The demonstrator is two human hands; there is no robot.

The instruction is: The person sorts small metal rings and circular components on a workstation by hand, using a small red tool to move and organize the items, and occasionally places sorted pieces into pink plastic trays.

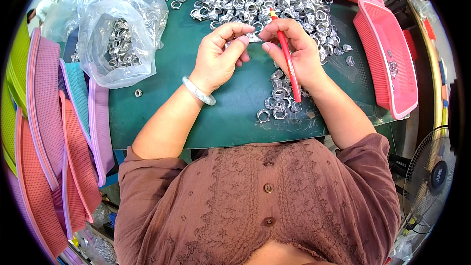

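Note:
My left hand [220,55], with a pale bangle [198,91] on its wrist, pinches a silver-coloured ring [253,38] between thumb and fingers. Close to that ring are the fingertips of my right hand [295,51]; whether they touch it I cannot tell. A red pen-like stick [288,61] with a yellow end lies in my right hand, slanting across the fingers. Just beyond both hands spreads a big heap of silver rings [255,0]. A smaller cluster of rings [279,99] lies below my right hand, partly hidden by it.
On the green tabletop [167,118], a clear plastic bag [142,54] of rings stands at left, with one loose ring [138,92] nearby. A pink basket [386,83] with a few rings stands at right. Stacked colourful baskets [46,98] flank the left; a fan [424,181] is lower right.

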